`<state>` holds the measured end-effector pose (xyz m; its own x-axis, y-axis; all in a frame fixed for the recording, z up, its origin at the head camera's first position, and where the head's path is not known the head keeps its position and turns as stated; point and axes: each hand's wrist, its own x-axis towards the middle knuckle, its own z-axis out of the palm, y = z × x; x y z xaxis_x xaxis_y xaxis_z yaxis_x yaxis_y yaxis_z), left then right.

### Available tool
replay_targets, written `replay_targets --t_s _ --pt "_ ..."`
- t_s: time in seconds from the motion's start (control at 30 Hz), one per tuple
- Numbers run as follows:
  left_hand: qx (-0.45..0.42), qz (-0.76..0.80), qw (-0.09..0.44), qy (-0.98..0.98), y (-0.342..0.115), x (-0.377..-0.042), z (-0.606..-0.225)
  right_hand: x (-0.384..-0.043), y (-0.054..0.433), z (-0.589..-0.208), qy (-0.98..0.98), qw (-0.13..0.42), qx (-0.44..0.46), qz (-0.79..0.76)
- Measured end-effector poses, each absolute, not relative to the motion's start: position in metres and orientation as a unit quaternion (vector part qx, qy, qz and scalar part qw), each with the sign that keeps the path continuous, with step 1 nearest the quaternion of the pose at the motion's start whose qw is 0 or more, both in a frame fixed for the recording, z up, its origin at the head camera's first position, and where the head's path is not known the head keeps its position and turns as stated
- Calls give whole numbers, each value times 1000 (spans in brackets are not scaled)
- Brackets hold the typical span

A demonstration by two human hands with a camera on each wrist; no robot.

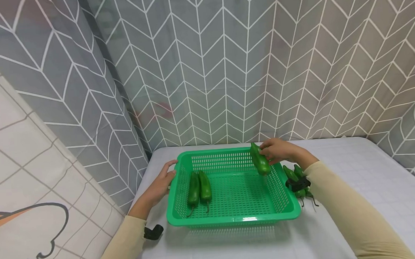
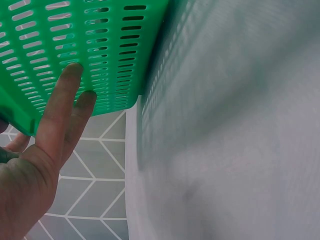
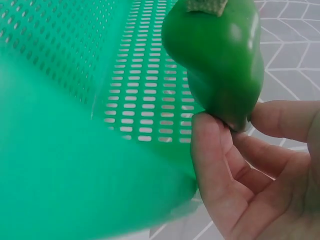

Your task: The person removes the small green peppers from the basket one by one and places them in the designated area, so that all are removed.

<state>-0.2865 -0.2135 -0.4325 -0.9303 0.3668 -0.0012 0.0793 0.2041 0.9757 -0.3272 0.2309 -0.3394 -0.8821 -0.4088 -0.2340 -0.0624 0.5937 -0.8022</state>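
Observation:
A green pepper (image 1: pixel 260 160) is pinched between the thumb and fingers of my right hand (image 1: pixel 278 149), over the right side of a green plastic basket (image 1: pixel 234 219). The right wrist view shows the pepper (image 3: pixel 220 60) close up, gripped near its lower tip. Inside the basket, two long green peppers (image 1: pixel 199 188) lie side by side on the left, stems toward me. My left hand (image 1: pixel 161 184) is at the basket's left rim. Its extended fingers (image 2: pixel 62 110) touch the outer perforated wall in the left wrist view; the thumb is mostly cut off there.
More green peppers (image 1: pixel 290 174) with thin stems lie on the table right of the basket, partly hidden under my right wrist and its black strap (image 1: pixel 298 184). A white cloth covers the table (image 1: pixel 349 168). A grey patterned curtain (image 1: pixel 226 84) hangs behind it.

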Motion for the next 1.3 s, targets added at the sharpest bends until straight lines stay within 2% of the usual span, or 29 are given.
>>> replay_targets --t_s 1.3 --pt "143 618 116 764 -215 -291 -438 -313 286 -341 867 165 -143 -447"
